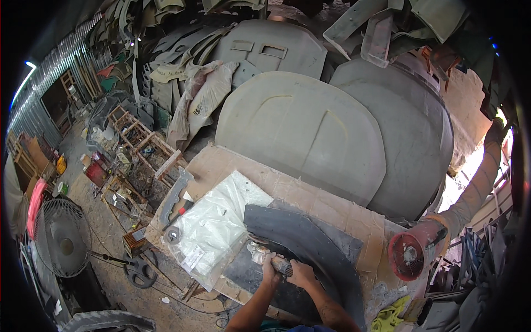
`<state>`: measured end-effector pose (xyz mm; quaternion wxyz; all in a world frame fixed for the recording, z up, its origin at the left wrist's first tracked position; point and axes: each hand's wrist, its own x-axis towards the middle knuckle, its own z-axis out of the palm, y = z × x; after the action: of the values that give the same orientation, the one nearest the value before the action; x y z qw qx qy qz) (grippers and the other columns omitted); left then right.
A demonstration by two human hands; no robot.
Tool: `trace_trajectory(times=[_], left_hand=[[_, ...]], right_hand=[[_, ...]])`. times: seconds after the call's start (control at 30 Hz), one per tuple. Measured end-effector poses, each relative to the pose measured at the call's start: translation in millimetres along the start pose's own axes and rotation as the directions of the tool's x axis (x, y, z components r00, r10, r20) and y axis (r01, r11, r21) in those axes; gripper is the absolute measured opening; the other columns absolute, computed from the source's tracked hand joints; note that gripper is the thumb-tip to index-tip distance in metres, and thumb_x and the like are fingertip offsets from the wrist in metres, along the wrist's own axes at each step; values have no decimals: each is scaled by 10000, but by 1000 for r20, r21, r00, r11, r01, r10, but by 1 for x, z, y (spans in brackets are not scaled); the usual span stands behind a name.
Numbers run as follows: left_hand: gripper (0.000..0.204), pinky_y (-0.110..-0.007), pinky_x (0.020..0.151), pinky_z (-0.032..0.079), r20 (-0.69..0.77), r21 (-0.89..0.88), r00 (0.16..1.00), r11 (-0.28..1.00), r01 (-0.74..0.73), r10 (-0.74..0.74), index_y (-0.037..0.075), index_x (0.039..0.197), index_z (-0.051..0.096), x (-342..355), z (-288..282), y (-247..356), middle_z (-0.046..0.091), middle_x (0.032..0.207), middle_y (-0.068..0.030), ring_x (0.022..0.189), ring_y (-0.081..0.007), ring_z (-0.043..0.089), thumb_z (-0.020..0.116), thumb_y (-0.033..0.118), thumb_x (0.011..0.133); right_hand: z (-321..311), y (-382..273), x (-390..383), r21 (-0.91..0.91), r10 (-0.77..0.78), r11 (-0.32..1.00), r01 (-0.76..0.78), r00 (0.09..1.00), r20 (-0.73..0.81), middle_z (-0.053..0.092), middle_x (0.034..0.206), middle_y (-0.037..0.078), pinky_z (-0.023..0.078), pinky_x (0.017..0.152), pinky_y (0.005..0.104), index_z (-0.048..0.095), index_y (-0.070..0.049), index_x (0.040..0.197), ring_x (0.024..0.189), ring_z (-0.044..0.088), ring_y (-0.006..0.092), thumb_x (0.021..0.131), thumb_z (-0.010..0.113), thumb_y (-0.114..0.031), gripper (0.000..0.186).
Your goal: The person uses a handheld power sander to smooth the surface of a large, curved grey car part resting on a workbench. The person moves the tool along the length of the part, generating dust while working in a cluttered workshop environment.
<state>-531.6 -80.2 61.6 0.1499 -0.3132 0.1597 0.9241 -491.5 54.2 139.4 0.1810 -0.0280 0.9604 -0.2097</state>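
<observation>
Both my hands are closed around a dust-covered handheld grinder (283, 266), its pale, dusty head at the left and its dark ribbed body toward the right. My left hand (269, 270) wraps the part near the head. Farther back along the body, my right hand (302, 273) grips it. Under and beyond the tool curves a dark grey moulded panel (301, 232), shaped like a fender. The tool sits at the panel's inner edge; whether it touches the surface is hard to see. A flat dark sheet (242, 271) lies beneath, on the cardboard-covered table (326, 202).
White fibre sheets under clear plastic (221, 216) lie left of the panel. A red blower (408, 253) with a long duct (478, 182) stands at right, near a yellow-green cloth (390, 315). Large grey panels (298, 130) lean behind the table. A pedestal fan (63, 238) stands left.
</observation>
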Motion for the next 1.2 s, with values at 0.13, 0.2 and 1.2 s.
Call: trace_trajectory(times=[0.13, 0.2, 1.2], left_hand=[[151, -428, 802, 569, -8, -47, 1000, 999, 3, -4, 35, 905, 599, 1, -3, 0, 671, 841, -131, 783, -294, 671, 663, 166, 864], [150, -429, 803, 568, -3, -18, 1000, 1000, 6, -6, 35, 905, 599, 3, -2, 2, 667, 835, -128, 782, -295, 669, 659, 167, 865], [171, -438, 768, 573, 44, 48, 984, 984, 169, -172, 59, 969, 564, -1, -13, -47, 667, 841, -132, 773, -284, 666, 661, 148, 861]], right_hand=[[6, -2, 5, -59, -34, 998, 32, 999, -32, 688, 1025, 168, 545, 803, 485, 557, -56, 1054, 978, 678, 387, 693, 833, -304, 518], [6, -3, 5, -48, -42, 998, 40, 998, -36, 692, 1016, 165, 549, 795, 485, 559, -59, 1061, 965, 684, 385, 695, 837, -299, 518], [-12, 23, -43, -20, 84, 996, -84, 996, -31, 691, 1026, 184, 533, 833, 482, 583, -45, 1063, 996, 671, 386, 677, 859, -308, 542]])
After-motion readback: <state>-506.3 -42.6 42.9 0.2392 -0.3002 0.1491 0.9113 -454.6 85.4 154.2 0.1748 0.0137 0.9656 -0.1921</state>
